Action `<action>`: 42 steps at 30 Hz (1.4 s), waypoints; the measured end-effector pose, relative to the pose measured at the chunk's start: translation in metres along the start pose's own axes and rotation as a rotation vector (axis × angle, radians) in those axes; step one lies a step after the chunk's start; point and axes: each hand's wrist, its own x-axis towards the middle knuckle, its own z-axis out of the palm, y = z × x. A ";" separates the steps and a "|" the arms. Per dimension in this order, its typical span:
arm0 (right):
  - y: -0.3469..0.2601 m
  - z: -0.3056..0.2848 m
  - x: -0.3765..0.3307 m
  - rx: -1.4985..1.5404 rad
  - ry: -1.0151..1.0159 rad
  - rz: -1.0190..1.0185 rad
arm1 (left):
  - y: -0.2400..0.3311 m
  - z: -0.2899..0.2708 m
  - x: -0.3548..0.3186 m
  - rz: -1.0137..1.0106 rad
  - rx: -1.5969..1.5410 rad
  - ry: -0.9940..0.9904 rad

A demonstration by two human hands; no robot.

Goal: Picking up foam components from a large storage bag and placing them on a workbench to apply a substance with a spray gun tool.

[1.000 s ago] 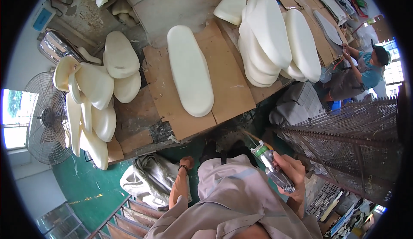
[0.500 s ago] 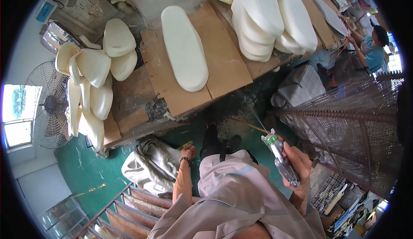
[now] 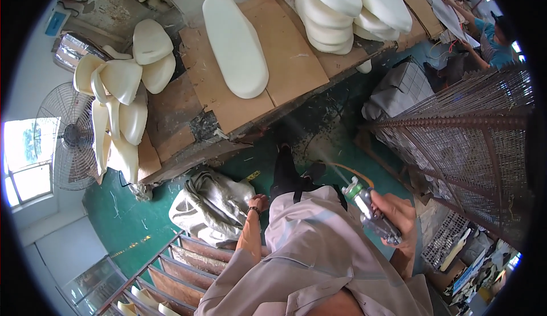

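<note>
My right hand [image 3: 399, 216] is closed around a metal spray gun [image 3: 369, 210] with a green ring near its nozzle. A thin pale mist streams from the nozzle, up and to the left toward the floor. My left hand [image 3: 260, 202], with a dark band at the wrist, hangs low beside my leg, near a pale crumpled sack [image 3: 208, 210]. How its fingers are set is too small to make out. Ahead, a long cream foam pad [image 3: 236, 48] with rounded ends lies on brown cardboard [image 3: 296, 68] on the workbench, apart from both hands.
Stacked foam pads [image 3: 325, 17] stand at the bench's right; curved foam pieces [image 3: 122, 79] pile at its left by a wire fan [image 3: 71, 134]. Rusty mesh racks [image 3: 456, 151] rise at right. A slatted rack [image 3: 171, 270] stands near left. Another person [image 3: 496, 42] works far right.
The view has shifted, so the bench and foam pads sit higher in the picture. My right hand keeps its grip on the spray gun, and the mist now angles more to the left.
</note>
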 end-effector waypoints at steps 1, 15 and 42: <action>-0.003 -0.004 -0.001 0.063 -0.069 -0.023 | 0.001 -0.010 0.007 0.008 -0.007 0.013; -0.001 -0.018 0.003 0.165 -0.213 0.036 | 0.187 0.076 -0.021 0.503 -0.325 -0.125; -0.024 0.055 0.181 -0.003 -0.015 0.081 | 0.432 0.137 -0.050 0.855 -0.864 -0.472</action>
